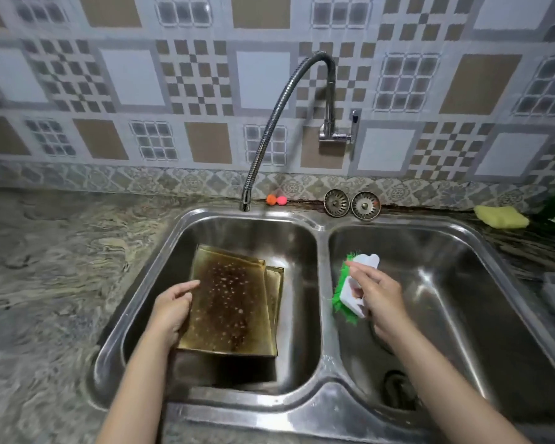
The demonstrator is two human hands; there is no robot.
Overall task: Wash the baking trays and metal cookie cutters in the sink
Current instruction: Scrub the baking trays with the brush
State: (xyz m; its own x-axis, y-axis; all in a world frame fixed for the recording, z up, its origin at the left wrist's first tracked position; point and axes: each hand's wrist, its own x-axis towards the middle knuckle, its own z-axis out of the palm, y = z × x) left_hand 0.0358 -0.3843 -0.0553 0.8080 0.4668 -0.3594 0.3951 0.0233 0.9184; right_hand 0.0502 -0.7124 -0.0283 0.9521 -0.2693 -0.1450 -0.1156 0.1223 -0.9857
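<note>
Browned baking tray (228,302) in left hand (170,312), brush (350,290) in right hand (378,296).

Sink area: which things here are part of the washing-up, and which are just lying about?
In use: top tray, second tray beneath, brush, sink, tap.
Lying about: two strainers, sponge, two small balls.

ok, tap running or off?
Off, as far as shows: no stream falls from the faucet spout into the left basin.
</note>
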